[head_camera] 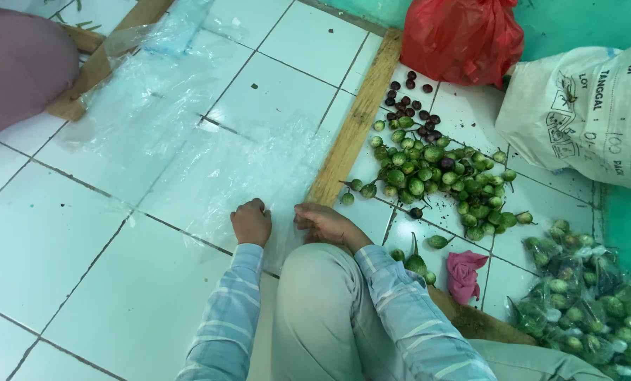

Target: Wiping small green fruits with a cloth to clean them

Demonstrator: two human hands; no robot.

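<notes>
A clear plastic sheet (209, 148) lies spread over the white floor tiles. My left hand (251, 222) is closed on its near edge, fingers curled. My right hand (327, 224) pinches the same edge just to the right, beside the near end of a wooden plank (358, 120). Both sleeves are blue-striped, and my knee in light trousers (322, 303) sits between them. A heap of small round green eggplants (435, 180) lies on the tiles right of the plank.
Dark purple fruits (410, 106) lie beyond the green heap. A red plastic bag (463, 35) and a white woven sack (587, 113) stand at the back right. Clear bags packed with eggplants (587, 303) lie lower right, near a pink cloth (465, 275). Another person's clothing (19, 63) shows top left.
</notes>
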